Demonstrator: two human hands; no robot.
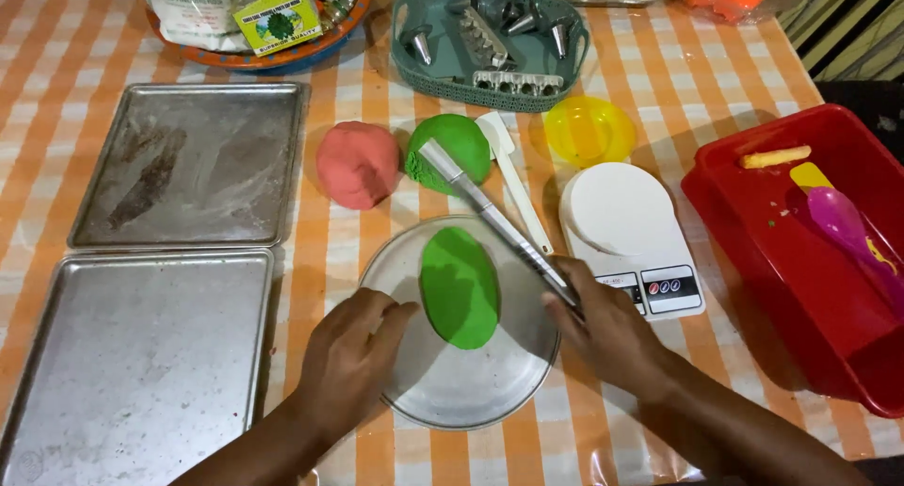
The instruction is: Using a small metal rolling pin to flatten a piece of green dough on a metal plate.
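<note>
Green dough (459, 286) lies flattened on the round metal plate (490, 392); left hand (353, 354) rests open on the plate's rim, right hand (603, 326) grips a steel rod (494, 218) (rolling stage, apparently) angled above it.

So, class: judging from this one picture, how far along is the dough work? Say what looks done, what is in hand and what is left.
Done: a flattened oval of green dough lies on the round metal plate. In hand: the right hand holds a slim metal rod above it, while the left hand rests on the plate. Left: the pink dough ball and green dough lump are unflattened, and both metal baking trays hold no dough.
</note>
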